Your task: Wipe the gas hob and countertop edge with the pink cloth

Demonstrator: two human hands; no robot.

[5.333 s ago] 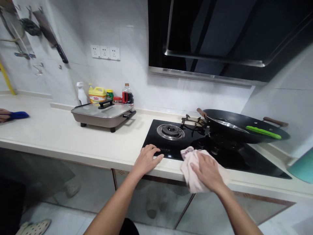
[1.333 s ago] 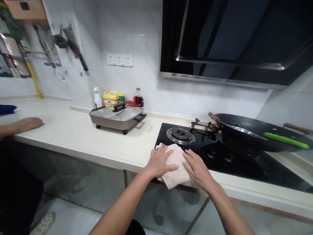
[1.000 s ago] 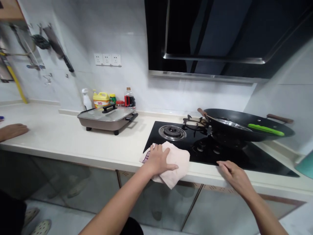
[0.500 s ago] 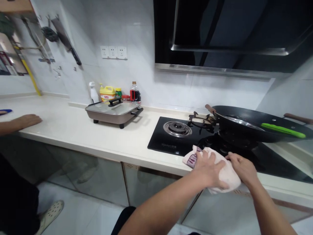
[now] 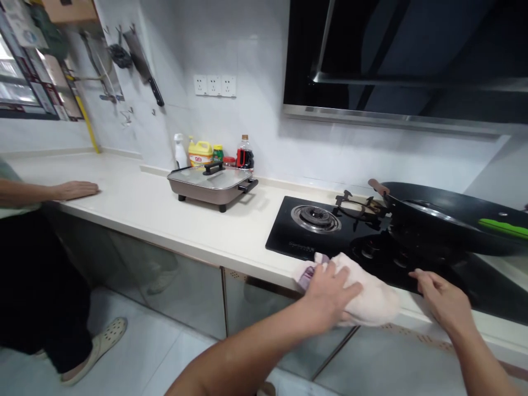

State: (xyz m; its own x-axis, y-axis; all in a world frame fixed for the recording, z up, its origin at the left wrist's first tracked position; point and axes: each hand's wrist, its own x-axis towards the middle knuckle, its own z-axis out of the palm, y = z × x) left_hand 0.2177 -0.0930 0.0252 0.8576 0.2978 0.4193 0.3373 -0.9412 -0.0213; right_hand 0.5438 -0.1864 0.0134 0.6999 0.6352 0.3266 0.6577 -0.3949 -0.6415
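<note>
A pale pink cloth (image 5: 371, 294) with a purple patterned end lies bunched over the front edge of the counter and the stove. My left hand (image 5: 328, 300) presses on it, with its fingers spread across the fabric and gripping it. To the right, apart from the cloth, my right hand (image 5: 445, 302) is over the front of the black gas stove (image 5: 295, 236). Its fingers are curled in, and anything between their tips is hidden. Beyond it a black wok (image 5: 429, 220) with a green-handled utensil (image 5: 503, 226) in it sits on the right burner.
A lidded electric pan (image 5: 202, 191) stands left of the stove, in front of several bottles and a yellow jug (image 5: 201, 155). Another person's hand (image 5: 76, 190) rests on the counter at far left. A cleaver (image 5: 140, 60) hangs on the wall; the range hood (image 5: 396, 115) overhangs the stove.
My right hand has come off the cloth and moved right. The cloth and my left hand have shifted slightly left along the counter edge. The view has turned left.
</note>
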